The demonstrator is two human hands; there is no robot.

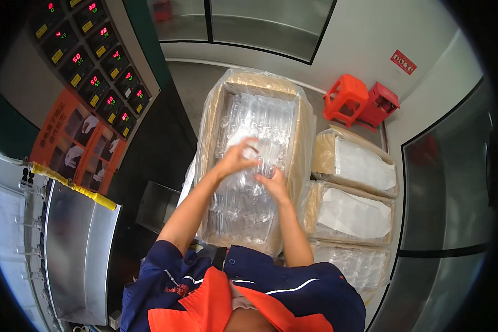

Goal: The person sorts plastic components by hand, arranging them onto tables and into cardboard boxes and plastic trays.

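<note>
A tall carton (306,127) lined with clear plastic film stands in front of me. Rows of clear, shiny, tube-like plastic pieces (252,113) fill it. Above the middle of the rows is my left hand (238,159), its fingers curved and spread apart, slightly blurred. My right hand (274,184) is just to its right and lower, thumb and fingers bent close to the clear pieces. Glare and transparency hide whether a piece sits between the right fingers. Toward me, the nearer rows (238,213) look less even under the film.
Along the right, lower cartons hold white sheets (357,213) and more clear pieces (351,265). Red stools (346,99) stand by the far wall. To the left are a control panel (94,66) with lit digits and a metal chute (83,249) with a yellow-wrapped edge.
</note>
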